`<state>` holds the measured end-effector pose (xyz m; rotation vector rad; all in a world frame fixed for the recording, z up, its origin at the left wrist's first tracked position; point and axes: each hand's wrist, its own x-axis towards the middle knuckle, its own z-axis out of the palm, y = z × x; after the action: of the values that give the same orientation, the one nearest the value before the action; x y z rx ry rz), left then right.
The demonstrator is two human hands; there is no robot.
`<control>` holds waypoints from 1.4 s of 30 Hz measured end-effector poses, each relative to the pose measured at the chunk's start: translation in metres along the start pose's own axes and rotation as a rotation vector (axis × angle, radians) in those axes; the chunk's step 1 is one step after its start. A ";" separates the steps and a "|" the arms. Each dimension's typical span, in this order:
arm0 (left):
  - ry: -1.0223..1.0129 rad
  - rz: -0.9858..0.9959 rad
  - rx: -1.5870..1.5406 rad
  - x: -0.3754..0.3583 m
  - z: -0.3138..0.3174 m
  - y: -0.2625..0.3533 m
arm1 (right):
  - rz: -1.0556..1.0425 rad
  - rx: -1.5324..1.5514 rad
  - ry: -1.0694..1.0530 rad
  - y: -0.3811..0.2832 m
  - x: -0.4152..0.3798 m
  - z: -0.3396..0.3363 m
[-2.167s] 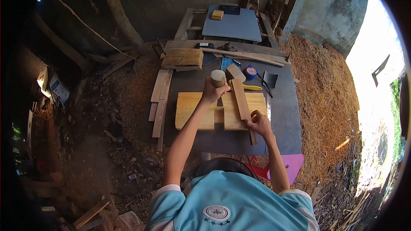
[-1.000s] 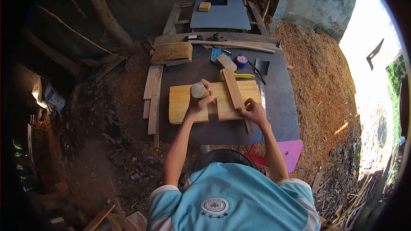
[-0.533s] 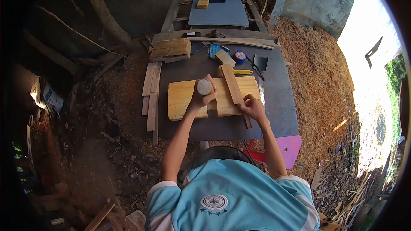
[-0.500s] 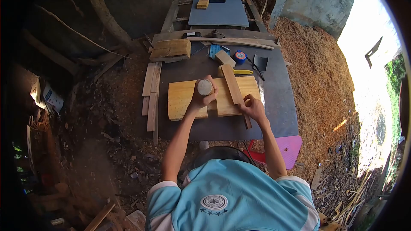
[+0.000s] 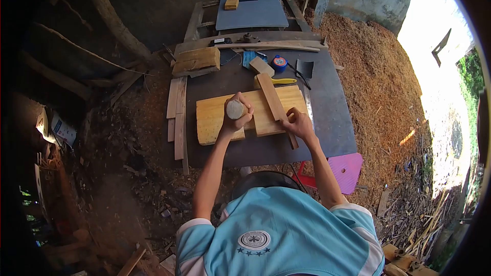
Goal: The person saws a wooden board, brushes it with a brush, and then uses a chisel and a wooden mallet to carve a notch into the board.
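Observation:
My left hand [image 5: 240, 113] is wrapped round an upright tool with a round, pale end [image 5: 235, 109], held over the left part of a broad yellow board [image 5: 210, 117]. What lies under that fist is hidden. My right hand [image 5: 298, 123] pinches the lower end of a brown wooden strip [image 5: 271, 97], which slants across the board. A darker piece [image 5: 292, 141] sticks out below the fingers over the board's near edge. Behind the strip are a small wood block [image 5: 261, 67] and a yellow-handled tool [image 5: 284, 81].
On the dark table [image 5: 330, 117] are a blue tape measure [image 5: 279, 63], a thick wood block [image 5: 197, 61], long strips [image 5: 180, 117] at the left and a black square [image 5: 305, 68]. A pink stool [image 5: 345, 173] stands at the near right. Sawdust covers the floor.
The view has shifted slightly, so the table's contents appear a little further left and up. Both hands keep their holds, with no clear movement against the board.

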<state>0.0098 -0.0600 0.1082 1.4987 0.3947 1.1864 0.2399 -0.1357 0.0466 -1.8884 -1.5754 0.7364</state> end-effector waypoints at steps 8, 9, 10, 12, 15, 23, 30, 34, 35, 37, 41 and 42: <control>-0.023 -0.035 -0.035 -0.007 -0.003 -0.003 | 0.001 0.019 0.008 0.000 0.001 -0.001; -0.013 -0.026 -0.042 -0.007 -0.001 -0.003 | 0.000 0.024 0.008 0.000 0.001 -0.001; -0.023 -0.014 -0.029 -0.006 -0.001 -0.002 | -0.001 0.029 0.008 0.000 0.001 -0.001; -0.044 0.008 0.000 -0.004 0.000 0.002 | -0.002 0.036 0.010 0.000 0.001 -0.001; -0.012 0.007 -0.038 0.002 0.004 0.003 | 0.003 0.037 0.008 0.001 0.001 -0.001; -0.039 -0.011 0.043 0.007 0.005 0.000 | -0.050 -0.005 0.035 0.007 0.001 0.003; -0.018 0.005 0.053 0.004 0.004 -0.002 | -0.043 0.008 0.025 0.005 0.001 0.001; -0.008 -0.009 0.042 0.004 0.005 -0.001 | -0.045 0.011 0.023 0.005 0.001 0.002; -0.010 -0.012 0.047 0.004 0.004 -0.002 | -0.049 0.006 0.025 0.006 0.001 0.001; -0.010 -0.018 0.044 0.005 0.004 -0.002 | -0.056 -0.004 0.027 0.006 0.001 0.001; -0.040 -0.035 0.024 0.004 0.003 0.000 | -0.016 0.035 0.013 0.000 0.000 -0.002; -0.056 -0.043 0.023 0.004 0.003 0.000 | -0.012 0.036 0.012 0.000 0.000 -0.002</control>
<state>0.0136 -0.0585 0.1103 1.5326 0.4020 1.1071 0.2417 -0.1358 0.0476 -1.8529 -1.5547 0.7416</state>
